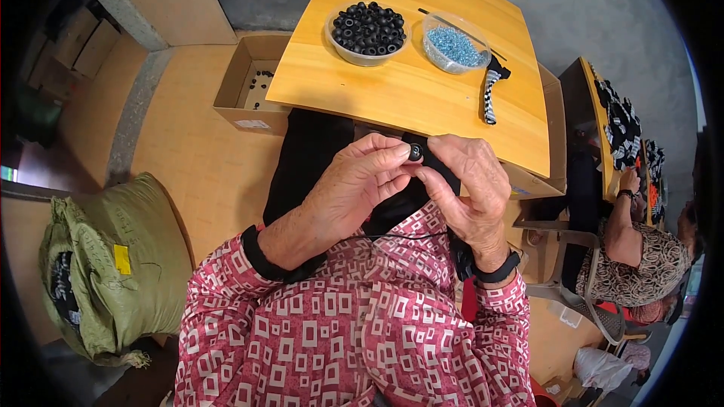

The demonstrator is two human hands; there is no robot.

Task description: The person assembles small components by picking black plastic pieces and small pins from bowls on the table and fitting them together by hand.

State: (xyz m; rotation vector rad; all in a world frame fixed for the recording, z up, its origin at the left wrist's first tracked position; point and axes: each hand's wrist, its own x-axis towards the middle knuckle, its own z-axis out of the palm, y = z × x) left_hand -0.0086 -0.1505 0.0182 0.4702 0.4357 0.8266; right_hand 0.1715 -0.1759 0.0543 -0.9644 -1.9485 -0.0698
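The left hand (354,188) and the right hand (467,188) met just below the near edge of a yellow wooden tabletop (400,90), their fingers (392,157) pinched narrow together on one small black ring (415,152), with a thin black cord (407,236) running beneath the hands. On the tabletop stood a bowl of black rings (368,30), a bowl of blue beads (455,45) and a striped tool (492,94). An open cardboard box (245,87) sat on the floor to the left, a green sack (113,264) nearer, and another person (641,249) sat at a second table on the right.
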